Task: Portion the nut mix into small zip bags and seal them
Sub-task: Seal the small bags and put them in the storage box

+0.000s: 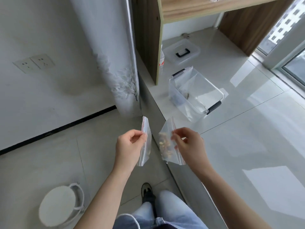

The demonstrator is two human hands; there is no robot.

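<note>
Above the floor each hand (130, 142) (188, 142) pinches one bag (146, 146) (166, 142); nuts (164, 142) may spill if a zip is not fully pressed.

Layout seen from the head camera. Two hands are raised side by side above the floor: the left hand (130, 144) pinches a small zip bag (145, 142) to the left, the right hand (189, 144) pinches a second zip bag (166, 146), holding nuts, to the right; the bags hang apart. Beyond the right hand, an open plastic bin (196, 93) sits on a raised platform (247, 113), with a large bag lying in it. Behind the bin lies its lid (183, 52), under a wooden desk (214, 7). A curtain (115, 63) hangs left of the desk; wall sockets (33, 62) lie further left. A round stool (57, 205) stands lower left, the person's foot (146, 190) below the hands
</note>
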